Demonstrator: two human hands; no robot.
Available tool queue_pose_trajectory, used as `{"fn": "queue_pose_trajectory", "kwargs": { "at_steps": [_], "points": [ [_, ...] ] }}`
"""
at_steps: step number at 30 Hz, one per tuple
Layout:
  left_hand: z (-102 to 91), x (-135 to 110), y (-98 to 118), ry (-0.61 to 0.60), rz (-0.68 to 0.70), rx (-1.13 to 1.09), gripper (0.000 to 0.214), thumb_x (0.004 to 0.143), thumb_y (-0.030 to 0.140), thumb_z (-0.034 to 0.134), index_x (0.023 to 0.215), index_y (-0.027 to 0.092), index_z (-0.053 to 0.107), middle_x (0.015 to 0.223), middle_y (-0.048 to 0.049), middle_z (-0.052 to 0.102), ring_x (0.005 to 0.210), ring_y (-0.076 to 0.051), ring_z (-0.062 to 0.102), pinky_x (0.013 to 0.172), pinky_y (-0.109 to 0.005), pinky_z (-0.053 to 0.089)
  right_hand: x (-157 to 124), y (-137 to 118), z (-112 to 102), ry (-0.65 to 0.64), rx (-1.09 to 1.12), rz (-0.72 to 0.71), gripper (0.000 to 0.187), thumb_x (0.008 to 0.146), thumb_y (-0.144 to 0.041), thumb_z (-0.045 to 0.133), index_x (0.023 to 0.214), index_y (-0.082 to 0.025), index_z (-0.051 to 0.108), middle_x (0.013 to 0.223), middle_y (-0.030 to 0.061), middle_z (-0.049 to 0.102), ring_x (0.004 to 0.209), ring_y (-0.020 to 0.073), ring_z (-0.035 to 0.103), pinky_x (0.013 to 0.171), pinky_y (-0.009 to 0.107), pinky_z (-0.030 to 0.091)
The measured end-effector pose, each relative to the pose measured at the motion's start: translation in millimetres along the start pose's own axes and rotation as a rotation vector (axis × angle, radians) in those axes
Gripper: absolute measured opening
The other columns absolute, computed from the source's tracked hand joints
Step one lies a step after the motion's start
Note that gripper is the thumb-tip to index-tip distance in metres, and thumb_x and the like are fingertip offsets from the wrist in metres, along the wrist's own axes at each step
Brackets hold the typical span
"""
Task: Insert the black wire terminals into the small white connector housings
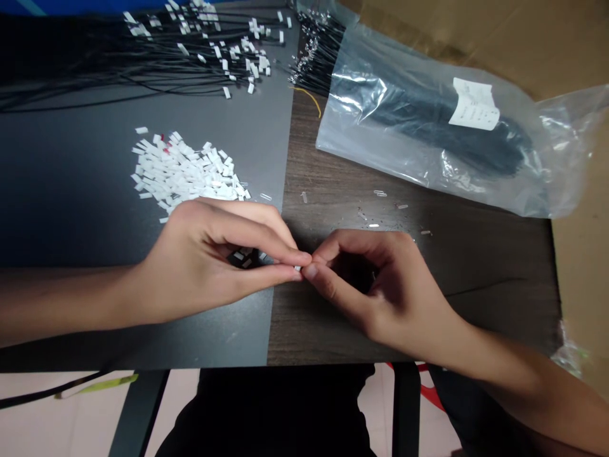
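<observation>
My left hand pinches a small white plastic connector housing between thumb and fingertips; only a bit of it shows. The fingertips of my right hand are pressed together right against it, and whatever they hold is hidden. Both hands meet above the seam between the grey mat and the dark wood tabletop. Behind my left hand lies a heap of white connector housings, with a few red bits among them. A thin black line, apparently a wire, runs out to the right of my right hand.
Black wires with white connectors spread across the far left. A clear plastic bag of black wires, with a paper label, lies at the far right beside cardboard. Small clear pieces and a yellow strand are scattered nearby.
</observation>
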State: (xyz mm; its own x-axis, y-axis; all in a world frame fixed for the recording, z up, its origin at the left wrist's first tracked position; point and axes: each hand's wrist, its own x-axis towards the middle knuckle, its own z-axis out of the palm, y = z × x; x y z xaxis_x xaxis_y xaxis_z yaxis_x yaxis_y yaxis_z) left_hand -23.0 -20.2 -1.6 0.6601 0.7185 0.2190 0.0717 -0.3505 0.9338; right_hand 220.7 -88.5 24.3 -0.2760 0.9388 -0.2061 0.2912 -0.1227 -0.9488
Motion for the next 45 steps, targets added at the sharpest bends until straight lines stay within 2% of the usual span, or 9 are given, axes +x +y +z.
{"fn": "queue_pose_trajectory", "kwargs": {
  "at_steps": [8,13,18,21,25,28,33,39,45],
  "points": [
    [1.5,-2.6,-2.9,-0.012,-0.004,-0.018,0.027,0.096,0.009,0.098,0.103,0.036,0.098,0.096,0.0008,0.093,0.082,-0.021,0.088,0.072,-0.029,0.07,0.7,4.4,-2.3,-0.042,-0.101,-0.093,0.019,0.106,-0.029,0.092,0.092,-0.019,0.086,0.084,0.0018,0.086,0.072,0.0153,0.073,0.066,0.027,0.049],
    [-0.2,-1.5,-1.3,0.037,-0.017,0.058,0.025,0.099,0.015,0.097,0.109,0.038,0.098,0.102,0.0004,0.094,0.084,-0.02,0.086,0.072,-0.03,0.068,2.1,4.2,-0.5,0.069,-0.082,-0.164,0.015,0.106,-0.028,0.094,0.095,-0.02,0.09,0.08,0.0003,0.084,0.068,0.0139,0.071,0.064,0.026,0.049],
    [-1.5,-1.2,-1.9,0.047,0.046,0.025,0.037,0.101,0.01,0.091,0.122,0.04,0.097,0.11,0.0008,0.095,0.093,-0.019,0.088,0.08,-0.028,0.07,0.4,0.2,0.8,0.106,-0.036,-0.102,0.01,0.1,-0.024,0.097,0.097,-0.018,0.09,0.082,0.0001,0.084,0.065,0.0112,0.069,0.057,0.021,0.047],
    [-0.7,-1.9,-2.1,0.064,0.073,0.048,0.037,0.102,0.007,0.09,0.121,0.038,0.097,0.109,0.0011,0.094,0.092,-0.017,0.088,0.079,-0.027,0.068,0.3,-0.4,1.7,0.107,0.006,-0.084,0.007,0.098,-0.017,0.095,0.096,-0.017,0.088,0.082,-0.0005,0.084,0.067,0.0107,0.072,0.058,0.018,0.05],
    [2.9,-4.2,-2.2,0.078,0.089,0.055,0.035,0.102,0.004,0.088,0.118,0.034,0.096,0.106,0.0,0.094,0.09,-0.017,0.087,0.079,-0.028,0.068,1.4,0.2,2.7,0.093,0.029,-0.107,0.011,0.097,-0.012,0.09,0.089,-0.016,0.083,0.076,-0.0024,0.079,0.065,0.0081,0.068,0.058,0.016,0.048],
    [4.7,-5.1,-3.3,0.108,0.057,0.043,0.031,0.101,0.006,0.089,0.116,0.032,0.095,0.103,-0.001,0.093,0.088,-0.018,0.086,0.077,-0.029,0.067,1.6,0.7,3.2,0.082,0.035,-0.107,0.011,0.099,-0.014,0.087,0.089,-0.016,0.084,0.076,-0.0018,0.078,0.066,0.0086,0.067,0.059,0.016,0.048],
    [2.0,-3.5,-3.0,0.057,0.053,0.02,0.023,0.1,0.006,0.091,0.107,0.028,0.094,0.099,-0.0015,0.093,0.084,-0.018,0.086,0.073,-0.029,0.067,1.5,1.0,3.5,0.056,0.052,-0.1,0.013,0.102,-0.017,0.084,0.088,-0.016,0.082,0.075,-0.0025,0.075,0.067,0.0087,0.065,0.06,0.018,0.047],
    [-0.5,-4.5,-4.4,0.034,0.024,-0.028,0.026,0.099,0.005,0.093,0.107,0.029,0.096,0.098,-0.0011,0.094,0.084,-0.018,0.088,0.074,-0.027,0.069,2.6,1.0,2.9,0.03,0.074,-0.106,0.017,0.101,-0.016,0.083,0.085,-0.017,0.079,0.072,-0.004,0.07,0.066,0.0081,0.062,0.06,0.018,0.044],
    [-1.3,-3.9,-6.3,0.013,0.016,-0.03,0.029,0.099,0.005,0.094,0.109,0.032,0.097,0.097,-0.0014,0.094,0.082,-0.018,0.088,0.071,-0.027,0.068,0.4,3.0,2.6,0.024,0.002,-0.109,0.016,0.104,-0.018,0.082,0.088,-0.018,0.081,0.073,-0.0032,0.072,0.065,0.0099,0.063,0.059,0.02,0.045]
  ]
}}
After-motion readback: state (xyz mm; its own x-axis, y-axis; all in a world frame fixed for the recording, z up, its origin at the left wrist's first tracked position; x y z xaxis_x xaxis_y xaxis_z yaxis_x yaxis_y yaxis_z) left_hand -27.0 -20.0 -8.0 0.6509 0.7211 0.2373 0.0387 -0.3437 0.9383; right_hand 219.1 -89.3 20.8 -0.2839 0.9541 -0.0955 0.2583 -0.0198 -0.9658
